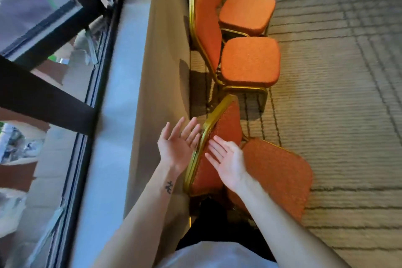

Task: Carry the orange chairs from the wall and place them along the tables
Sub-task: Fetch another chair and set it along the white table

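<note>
Evidently the work on this row is at its start: three orange chairs stand in a line against the wall, and no table shows in view, so I cannot tell how many are already placed. The nearest chair is the one in hand. Its backrest sits between the left hand on the wall side and the right hand on the seat side. Both hands are open with straight fingers and grip nothing; whether they touch the gold frame is unclear. Beyond it stand the second chair and the third chair on the carpet. All three appear left to carry: three chairs, two hands.
</note>
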### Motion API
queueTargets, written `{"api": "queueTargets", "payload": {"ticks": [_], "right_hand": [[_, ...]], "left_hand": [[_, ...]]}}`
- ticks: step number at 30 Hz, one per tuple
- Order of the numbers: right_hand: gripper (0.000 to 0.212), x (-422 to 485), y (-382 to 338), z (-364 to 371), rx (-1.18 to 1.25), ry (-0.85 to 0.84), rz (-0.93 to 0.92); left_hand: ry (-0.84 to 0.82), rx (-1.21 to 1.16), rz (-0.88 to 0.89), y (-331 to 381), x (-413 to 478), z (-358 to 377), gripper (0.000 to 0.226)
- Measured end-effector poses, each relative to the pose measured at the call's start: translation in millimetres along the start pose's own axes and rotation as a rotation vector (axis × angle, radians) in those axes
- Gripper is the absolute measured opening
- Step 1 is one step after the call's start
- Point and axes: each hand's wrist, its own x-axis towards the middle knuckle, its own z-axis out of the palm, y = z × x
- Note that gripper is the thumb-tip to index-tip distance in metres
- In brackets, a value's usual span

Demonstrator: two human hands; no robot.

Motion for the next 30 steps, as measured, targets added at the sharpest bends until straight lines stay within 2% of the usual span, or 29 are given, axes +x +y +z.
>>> {"api": "queueTargets", "payload": {"ticks": [5, 9, 14, 17, 21, 27, 30], "right_hand": [[0.049, 16, 5, 6, -0.069, 0.013, -0.010], [0.053, 31, 8, 13, -0.116, 0.010, -0.023], [0.031, 25, 14, 14, -0.180, 0.017, -0.076], [0.037, 15, 16, 8, -0.206, 0.022, -0.097], [0.026, -6, 6, -7, -0.243, 0.019, -0.148], [0.023, -47, -17, -51, -0.362, 0.044, -0.242], [0.020, -70, -32, -73, -0.416, 0.052, -0.301]], "left_hand": [[-0.007, 0.168, -0.012, 0, 18, -4, 0.054], [-0.016, 0.201, -0.055, 4, 33, -7, 0.053], [-0.174, 0.329, -0.154, 4, 29, 3, 0.060], [-0.223, 0.346, -0.184, 3, 17, 8, 0.061], [-0.295, 0.398, -0.183, -4, 4, 22, 0.060], [-0.384, 0.532, -0.122, -40, -31, 58, 0.053], [-0.429, 0.510, -0.122, -66, -52, 77, 0.051]]}}
